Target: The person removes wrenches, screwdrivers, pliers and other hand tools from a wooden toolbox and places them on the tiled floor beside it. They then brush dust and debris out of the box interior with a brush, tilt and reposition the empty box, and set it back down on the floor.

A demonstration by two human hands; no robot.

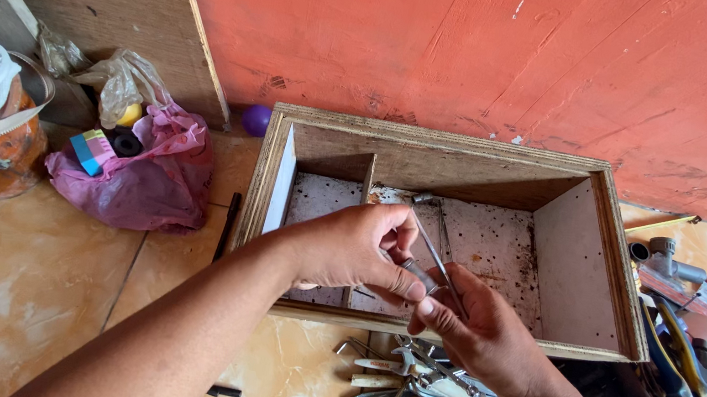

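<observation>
Metal rod (436, 254), thin and slanted, sat at the frame's center above the wooden box (612, 262). Your left hand (346, 248) pinched its lower end, while your right hand (482, 332) pinched beside it from below, so it stayed steady between 2 grips.

Wooden box (461, 154) against the wall (503, 54); plastic bag (136, 173) left; tool pile (423, 393) in front.
</observation>
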